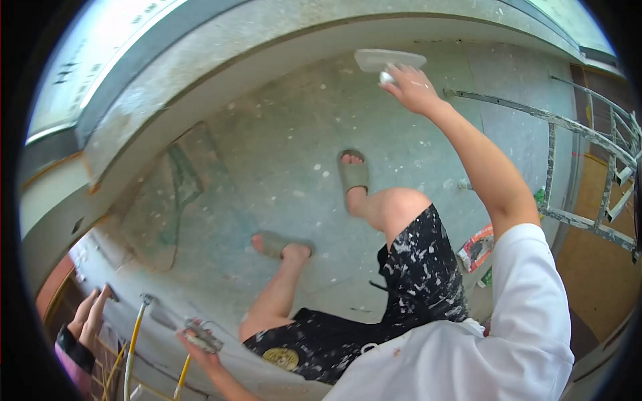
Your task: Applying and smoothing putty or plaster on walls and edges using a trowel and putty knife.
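Note:
My right hand (416,89) is stretched out toward the wall below the sill, closed round the pale handle of a plastering trowel (390,61). The trowel's broad, light blade lies close against the wall base; whether it touches cannot be told. Low on the left, my left hand (198,349) grips a plaster-smeared tool (204,336) with grey-white plaster on it. Its exact kind is unclear, and the hand partly hides it.
A splattered metal ladder frame (552,164) stands at right, near a red-and-white bag (476,248). Yellow-legged ladder parts (135,344) are at lower left, beside another person's bare legs (90,315). A wide sill (281,30) curves overhead. The floor (281,160) is spotted with plaster.

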`<state>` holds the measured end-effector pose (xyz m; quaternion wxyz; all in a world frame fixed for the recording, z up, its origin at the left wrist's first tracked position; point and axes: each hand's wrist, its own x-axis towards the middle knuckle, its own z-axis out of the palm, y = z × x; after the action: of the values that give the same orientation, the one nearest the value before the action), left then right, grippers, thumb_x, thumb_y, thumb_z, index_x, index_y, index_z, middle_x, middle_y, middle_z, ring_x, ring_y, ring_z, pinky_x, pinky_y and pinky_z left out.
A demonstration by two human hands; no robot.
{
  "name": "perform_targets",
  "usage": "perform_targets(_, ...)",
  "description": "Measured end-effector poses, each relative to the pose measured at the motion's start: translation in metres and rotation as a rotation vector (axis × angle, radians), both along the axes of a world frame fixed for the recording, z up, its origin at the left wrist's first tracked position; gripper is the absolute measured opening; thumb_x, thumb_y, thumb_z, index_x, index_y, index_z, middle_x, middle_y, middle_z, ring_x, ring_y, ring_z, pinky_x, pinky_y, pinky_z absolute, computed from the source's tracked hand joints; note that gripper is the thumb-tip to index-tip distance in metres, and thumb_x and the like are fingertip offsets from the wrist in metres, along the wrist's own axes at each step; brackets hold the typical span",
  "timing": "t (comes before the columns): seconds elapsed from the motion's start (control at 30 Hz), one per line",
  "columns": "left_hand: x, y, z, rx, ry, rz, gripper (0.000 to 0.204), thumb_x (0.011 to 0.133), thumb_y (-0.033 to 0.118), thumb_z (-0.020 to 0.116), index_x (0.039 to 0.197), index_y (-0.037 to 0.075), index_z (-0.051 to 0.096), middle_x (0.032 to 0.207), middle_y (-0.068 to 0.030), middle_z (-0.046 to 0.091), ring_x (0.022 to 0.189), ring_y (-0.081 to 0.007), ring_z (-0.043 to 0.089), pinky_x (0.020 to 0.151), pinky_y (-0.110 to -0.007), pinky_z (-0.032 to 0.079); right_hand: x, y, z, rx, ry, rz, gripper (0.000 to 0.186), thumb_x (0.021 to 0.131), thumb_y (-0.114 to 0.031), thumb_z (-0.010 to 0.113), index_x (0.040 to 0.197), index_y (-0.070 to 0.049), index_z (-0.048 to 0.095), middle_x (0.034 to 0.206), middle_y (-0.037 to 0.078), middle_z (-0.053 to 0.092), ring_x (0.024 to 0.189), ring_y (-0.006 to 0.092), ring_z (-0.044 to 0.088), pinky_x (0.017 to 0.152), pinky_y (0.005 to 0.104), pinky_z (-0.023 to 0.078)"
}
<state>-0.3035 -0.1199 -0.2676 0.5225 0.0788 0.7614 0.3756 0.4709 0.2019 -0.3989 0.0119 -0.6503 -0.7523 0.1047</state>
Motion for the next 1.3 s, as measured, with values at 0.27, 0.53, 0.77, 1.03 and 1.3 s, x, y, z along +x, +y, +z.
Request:
perform_targets(0.27, 0.05, 0.097, -0.121, 0.146, 0.227, 0.258, 0.058, 0.098, 0.059, 0.04, 0.131, 0.012, 0.044, 0.125, -0.0106, 0.055, 0.113, -0.032, 0.056, 0.097, -0.05, 0.048, -0.028, 0.106, -0.076, 0.43, -0.017, 0.286, 0.037, 0.086, -0.041, 0.066, 0.11, -0.014, 0.061, 0.108, 0.008, 0.063, 0.098, 0.0296, 0.061, 0.084, 0.0408, 0.047)
perform_targets(0.53, -0.006, 0.106, -0.229, 0.295, 0.01, 0.235, 0.045, 0.096, 0.058, 0.049, 0.095, 0.013, 0.049, 0.09, -0.0045, 0.062, 0.093, -0.0226, 0.06, 0.086, -0.039, 0.05, 0.098, 0.1, -0.021, 0.412, -0.222, 0.293, 0.043, 0.081, -0.038, 0.072, 0.114, -0.014, 0.058, 0.119, 0.007, 0.061, 0.109, 0.0281, 0.06, 0.089, 0.0407, 0.051)
perform_targets(0.77, -0.032, 0.123, -0.229, 0.239, 0.47, 0.277, 0.046, 0.093, 0.06, 0.055, 0.089, 0.014, 0.052, 0.086, -0.0031, 0.059, 0.082, -0.0167, 0.057, 0.079, -0.034, 0.048, 0.081, 0.123, -0.079, 0.529, -0.111, 0.398, 0.04, 0.085, -0.046, 0.064, 0.109, -0.014, 0.061, 0.116, 0.007, 0.06, 0.112, 0.0266, 0.057, 0.084, 0.0415, 0.05)
perform_targets(1.03, 0.01, 0.127, -0.241, 0.197, -0.095, 0.256, 0.048, 0.093, 0.061, 0.053, 0.075, 0.017, 0.049, 0.081, -0.001, 0.06, 0.079, -0.0164, 0.056, 0.076, -0.033, 0.046, 0.068, 0.124, -0.149, 0.413, -0.084, 0.419, 0.04, 0.086, -0.044, 0.062, 0.11, -0.012, 0.061, 0.112, 0.005, 0.06, 0.108, 0.0241, 0.058, 0.081, 0.0399, 0.049)
perform_targets(1.3, 0.065, 0.147, -0.26, 0.035, 0.256, 0.224, 0.049, 0.095, 0.064, 0.045, 0.079, 0.018, 0.049, 0.087, -0.0055, 0.065, 0.072, -0.0214, 0.059, 0.064, -0.036, 0.048, 0.042, 0.121, -0.203, 0.48, -0.05, 0.39, 0.042, 0.086, -0.047, 0.061, 0.113, -0.015, 0.06, 0.114, 0.003, 0.062, 0.106, 0.0245, 0.059, 0.078, 0.0422, 0.05)
